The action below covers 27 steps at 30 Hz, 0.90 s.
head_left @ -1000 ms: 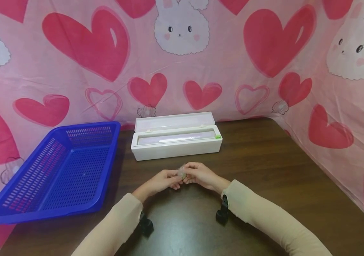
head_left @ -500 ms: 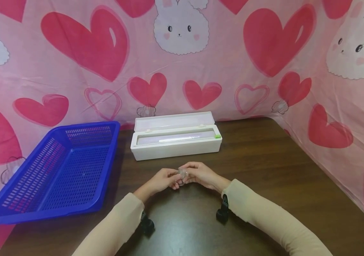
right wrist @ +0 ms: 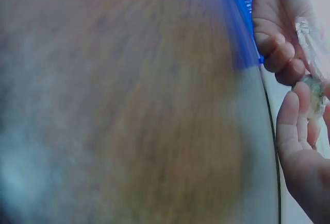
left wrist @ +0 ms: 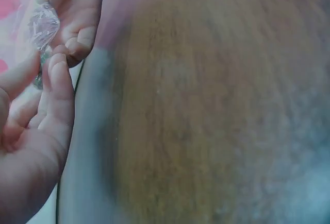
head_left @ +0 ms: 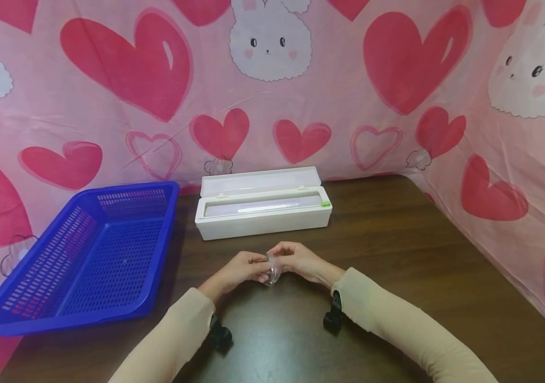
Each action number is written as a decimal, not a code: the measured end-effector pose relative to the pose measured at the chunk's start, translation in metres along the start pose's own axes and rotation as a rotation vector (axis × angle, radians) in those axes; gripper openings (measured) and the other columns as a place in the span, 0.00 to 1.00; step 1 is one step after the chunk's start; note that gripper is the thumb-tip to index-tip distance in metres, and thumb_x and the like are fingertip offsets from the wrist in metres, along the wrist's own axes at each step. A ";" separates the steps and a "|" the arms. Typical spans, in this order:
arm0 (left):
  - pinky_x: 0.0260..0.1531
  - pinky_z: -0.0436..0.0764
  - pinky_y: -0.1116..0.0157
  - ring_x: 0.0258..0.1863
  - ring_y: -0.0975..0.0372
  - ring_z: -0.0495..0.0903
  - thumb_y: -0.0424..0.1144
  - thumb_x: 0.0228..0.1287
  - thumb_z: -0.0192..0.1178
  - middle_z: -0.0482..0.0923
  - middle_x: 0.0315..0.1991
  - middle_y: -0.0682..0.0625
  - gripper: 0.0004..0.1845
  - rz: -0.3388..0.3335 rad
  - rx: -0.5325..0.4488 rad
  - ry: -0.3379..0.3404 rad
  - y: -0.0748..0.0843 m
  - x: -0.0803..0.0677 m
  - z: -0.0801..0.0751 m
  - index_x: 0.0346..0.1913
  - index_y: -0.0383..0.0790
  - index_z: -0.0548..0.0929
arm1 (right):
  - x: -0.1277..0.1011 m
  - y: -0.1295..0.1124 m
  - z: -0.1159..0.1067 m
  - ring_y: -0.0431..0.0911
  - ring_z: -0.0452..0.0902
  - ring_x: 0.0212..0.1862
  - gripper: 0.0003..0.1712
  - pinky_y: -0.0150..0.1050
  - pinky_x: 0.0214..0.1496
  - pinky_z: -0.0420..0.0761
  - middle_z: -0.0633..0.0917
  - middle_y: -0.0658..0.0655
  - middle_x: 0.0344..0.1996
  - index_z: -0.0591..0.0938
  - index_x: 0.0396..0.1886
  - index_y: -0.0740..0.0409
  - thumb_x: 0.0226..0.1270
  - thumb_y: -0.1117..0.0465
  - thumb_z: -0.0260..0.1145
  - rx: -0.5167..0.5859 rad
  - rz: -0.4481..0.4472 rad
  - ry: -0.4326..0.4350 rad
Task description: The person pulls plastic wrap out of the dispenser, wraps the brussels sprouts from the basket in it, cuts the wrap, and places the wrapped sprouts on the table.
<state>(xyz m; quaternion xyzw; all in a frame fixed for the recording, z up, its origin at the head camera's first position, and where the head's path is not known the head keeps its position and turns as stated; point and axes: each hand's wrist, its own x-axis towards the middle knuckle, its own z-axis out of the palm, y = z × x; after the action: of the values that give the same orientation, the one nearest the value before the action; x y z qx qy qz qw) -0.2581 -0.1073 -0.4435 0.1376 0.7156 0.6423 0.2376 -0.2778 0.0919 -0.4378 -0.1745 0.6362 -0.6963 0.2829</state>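
Both hands meet above the table in the middle of the head view, with a small bundle of clear plastic film between their fingertips. The left hand pinches the bundle from one side, thumb on top. From the other side the right hand grips it between thumb and fingers. In the left wrist view, crinkled film sticks up between the hands, over a dark greenish bit. The right wrist view shows a small pale green piece inside the film; fingers cover part of it, and I cannot tell its kind.
Beyond the hands stands a long white cling film dispenser with its lid raised and a green slider at its right end. A blue perforated basket sits on the left of the dark wooden table. Patterned pink cloth surrounds the table.
Between the fingers the film bundle has been turned, and more loose film now hangs toward the near side. Both hands stay in nearly the same place.
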 end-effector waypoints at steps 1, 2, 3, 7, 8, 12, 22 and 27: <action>0.34 0.79 0.66 0.29 0.63 0.78 0.33 0.66 0.53 0.80 0.33 0.45 0.19 0.000 -0.016 -0.014 -0.001 0.000 -0.001 0.53 0.19 0.72 | 0.000 0.000 0.000 0.48 0.75 0.39 0.15 0.41 0.41 0.78 0.76 0.60 0.41 0.75 0.47 0.70 0.60 0.71 0.61 -0.012 -0.007 0.006; 0.36 0.79 0.66 0.30 0.63 0.78 0.35 0.67 0.52 0.79 0.34 0.45 0.20 -0.004 -0.031 -0.024 -0.001 0.001 -0.001 0.53 0.19 0.72 | 0.001 0.001 0.000 0.48 0.74 0.39 0.14 0.40 0.41 0.78 0.76 0.60 0.41 0.76 0.46 0.70 0.60 0.71 0.61 -0.020 -0.012 0.013; 0.37 0.79 0.66 0.31 0.63 0.78 0.38 0.68 0.51 0.79 0.35 0.45 0.22 -0.010 -0.042 -0.034 -0.001 0.001 -0.001 0.53 0.19 0.71 | 0.002 0.002 0.001 0.47 0.74 0.38 0.14 0.40 0.40 0.78 0.75 0.60 0.40 0.76 0.46 0.70 0.59 0.72 0.61 -0.028 -0.014 0.023; 0.40 0.78 0.64 0.33 0.61 0.78 0.51 0.68 0.50 0.79 0.36 0.45 0.30 -0.044 -0.051 -0.037 0.000 0.001 -0.001 0.52 0.20 0.72 | 0.003 0.004 0.002 0.46 0.74 0.36 0.11 0.39 0.39 0.79 0.75 0.59 0.37 0.76 0.43 0.69 0.59 0.74 0.60 -0.046 -0.019 0.054; 0.40 0.78 0.63 0.34 0.61 0.78 0.52 0.67 0.50 0.79 0.37 0.44 0.31 -0.047 -0.033 -0.033 0.001 0.001 -0.001 0.52 0.21 0.72 | 0.003 0.005 0.002 0.46 0.74 0.35 0.11 0.39 0.38 0.79 0.75 0.59 0.37 0.77 0.43 0.69 0.59 0.74 0.60 -0.045 -0.019 0.057; 0.41 0.77 0.62 0.37 0.59 0.78 0.48 0.66 0.54 0.79 0.43 0.42 0.29 -0.038 0.047 -0.037 0.001 0.001 -0.001 0.58 0.24 0.70 | 0.004 0.006 0.002 0.46 0.75 0.34 0.11 0.39 0.38 0.79 0.76 0.59 0.37 0.77 0.43 0.70 0.59 0.72 0.62 -0.049 -0.009 0.065; 0.39 0.79 0.62 0.39 0.59 0.79 0.33 0.64 0.56 0.77 0.48 0.38 0.21 0.033 0.158 0.059 -0.001 -0.002 -0.004 0.56 0.23 0.72 | 0.005 0.004 -0.001 0.46 0.77 0.34 0.17 0.39 0.40 0.78 0.79 0.58 0.36 0.70 0.50 0.70 0.62 0.71 0.60 -0.001 0.051 0.092; 0.33 0.79 0.64 0.33 0.61 0.79 0.37 0.64 0.58 0.81 0.40 0.43 0.15 0.113 0.308 0.151 -0.001 -0.001 -0.004 0.47 0.27 0.80 | 0.004 0.004 0.000 0.45 0.79 0.32 0.15 0.39 0.41 0.79 0.81 0.58 0.31 0.65 0.49 0.67 0.66 0.69 0.57 0.065 0.056 0.098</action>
<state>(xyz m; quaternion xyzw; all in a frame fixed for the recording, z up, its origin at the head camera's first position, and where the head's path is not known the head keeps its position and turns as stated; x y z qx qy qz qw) -0.2595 -0.1111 -0.4446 0.1635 0.8125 0.5459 0.1227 -0.2800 0.0890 -0.4419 -0.1131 0.6308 -0.7161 0.2765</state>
